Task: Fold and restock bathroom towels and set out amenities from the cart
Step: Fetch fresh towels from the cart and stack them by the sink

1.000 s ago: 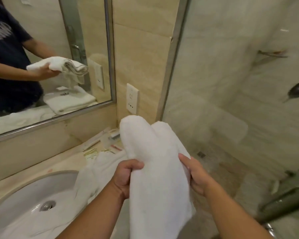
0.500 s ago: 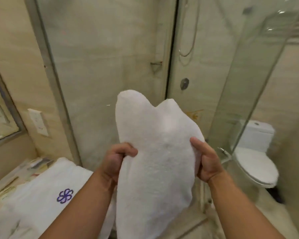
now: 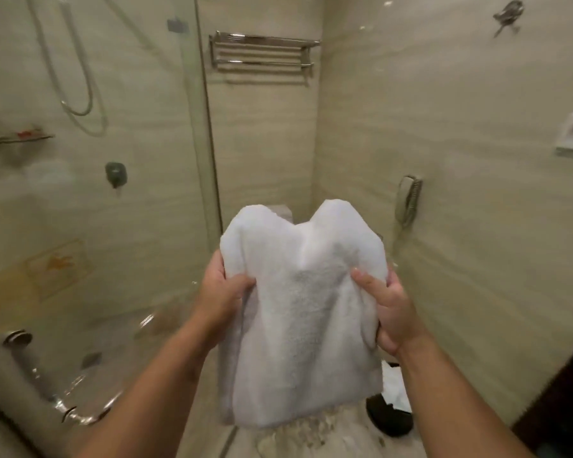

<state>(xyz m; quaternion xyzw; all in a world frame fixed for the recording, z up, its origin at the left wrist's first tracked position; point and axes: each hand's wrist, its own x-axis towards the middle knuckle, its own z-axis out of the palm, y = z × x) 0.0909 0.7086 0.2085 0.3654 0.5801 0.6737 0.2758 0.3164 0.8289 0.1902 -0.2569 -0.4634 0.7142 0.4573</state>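
The white towel [image 3: 305,319] is folded over and held up in the air in front of the person, in the middle of the bathroom, with two soft bumps at its top and its bottom edge hanging loose above the floor. The left hand [image 3: 224,292] grips the towel's left side, thumb on the front and fingers tucked behind. The right hand [image 3: 389,312] grips the right side the same way, thumb pressed on the front. Both hands are closed tight on the cloth. High on the back wall is a shiny metal towel rack [image 3: 265,52]. To the left stands the glass shower door [image 3: 129,209] with a metal door handle [image 3: 30,368] low down, and behind the glass a shower hose [image 3: 76,71] hangs in a loop. A yellow sticker [image 3: 58,262] with an orange mark is on the glass, too blurry to read. On the right wall hangs a wall phone [image 3: 409,203]. A dark round thing [image 3: 389,419] sits on the floor near the towel's bottom right corner.
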